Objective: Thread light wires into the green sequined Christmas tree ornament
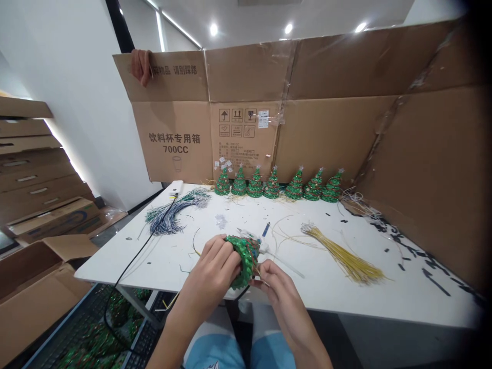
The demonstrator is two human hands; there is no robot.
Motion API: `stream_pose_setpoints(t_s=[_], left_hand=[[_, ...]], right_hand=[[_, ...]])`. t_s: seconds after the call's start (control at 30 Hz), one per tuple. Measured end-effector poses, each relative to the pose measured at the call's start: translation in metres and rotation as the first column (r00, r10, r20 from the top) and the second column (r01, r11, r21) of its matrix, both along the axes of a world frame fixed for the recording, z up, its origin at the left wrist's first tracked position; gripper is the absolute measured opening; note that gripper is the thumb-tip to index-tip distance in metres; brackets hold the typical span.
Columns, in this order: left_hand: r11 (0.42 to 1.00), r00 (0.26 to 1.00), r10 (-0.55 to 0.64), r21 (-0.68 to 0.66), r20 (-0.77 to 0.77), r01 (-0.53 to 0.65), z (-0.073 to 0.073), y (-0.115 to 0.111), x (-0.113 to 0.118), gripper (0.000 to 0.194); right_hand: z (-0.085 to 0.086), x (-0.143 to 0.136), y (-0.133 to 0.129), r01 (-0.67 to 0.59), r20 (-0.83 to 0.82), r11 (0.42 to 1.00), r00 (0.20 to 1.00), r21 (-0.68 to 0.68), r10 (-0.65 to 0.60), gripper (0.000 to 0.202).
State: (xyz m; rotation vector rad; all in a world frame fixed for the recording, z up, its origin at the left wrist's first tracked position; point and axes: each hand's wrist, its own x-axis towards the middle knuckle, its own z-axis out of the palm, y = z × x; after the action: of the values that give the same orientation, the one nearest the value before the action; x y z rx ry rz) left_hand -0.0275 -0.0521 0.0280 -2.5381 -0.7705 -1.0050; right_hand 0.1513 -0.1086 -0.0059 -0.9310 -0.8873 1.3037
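Note:
A small green tinsel Christmas tree lies tipped on its side above the front part of the white table. My left hand is wrapped around its base end, with some fingers hidden inside or behind it. At the tree's right side, my right hand is closed, thumb and fingertips pinched together; what they pinch is too small to make out. A white stick, perhaps a glue stick, lies just beyond the right hand, and a blue pen-like object lies behind the tree.
Several finished-looking trees stand along the cardboard wall. A bundle of yellow wires lies right, a bundle of dark wires left, near a white box. A black cable hangs over the left edge. Crates below hold more trees.

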Motion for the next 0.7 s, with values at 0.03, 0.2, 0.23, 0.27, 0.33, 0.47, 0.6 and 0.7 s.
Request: stream_pose_setpoints(t_s=[0.03,0.2,0.23,0.27,0.33,0.47,0.6,0.7], left_hand=[[1.000,1.000,-0.003,0.009,0.010,0.003,0.000,0.000,0.000,0.015],[0.999,0.998,-0.044,0.018,0.048,0.043,0.000,-0.003,0.000,0.015],[0.999,0.997,-0.051,0.015,0.049,0.051,0.000,-0.004,0.000,0.015],[0.998,0.997,-0.056,0.012,0.048,0.055,0.000,-0.005,0.000,0.015],[0.998,0.998,-0.059,0.009,0.038,0.058,-0.001,-0.005,0.001,0.015],[0.998,0.998,-0.057,0.001,0.008,0.057,-0.002,-0.003,0.003,0.015],[0.998,0.998,-0.066,-0.008,0.009,0.066,-0.003,-0.001,0.002,0.015],[0.997,0.997,-0.076,-0.025,0.020,0.076,-0.001,-0.001,0.001,0.015]], right_hand=[[-0.001,-0.001,0.001,-0.002,-0.039,1.000,0.999,-0.006,0.002,0.026],[-0.002,0.003,0.002,0.002,-0.159,1.000,0.987,-0.026,-0.006,0.031],[-0.001,0.004,0.001,-0.005,-0.155,1.000,0.988,-0.029,0.001,0.030],[0.001,0.006,0.000,-0.014,-0.148,1.000,0.989,-0.027,0.009,0.029],[0.004,0.008,-0.003,-0.028,-0.128,0.999,0.991,-0.016,0.025,0.028],[0.001,0.010,-0.003,-0.071,-0.089,0.997,0.994,-0.022,0.068,0.028],[-0.004,0.011,0.001,-0.054,-0.040,0.998,0.998,-0.010,0.054,0.027],[-0.005,0.011,0.001,-0.073,-0.002,0.997,0.997,-0.016,0.073,0.027]])
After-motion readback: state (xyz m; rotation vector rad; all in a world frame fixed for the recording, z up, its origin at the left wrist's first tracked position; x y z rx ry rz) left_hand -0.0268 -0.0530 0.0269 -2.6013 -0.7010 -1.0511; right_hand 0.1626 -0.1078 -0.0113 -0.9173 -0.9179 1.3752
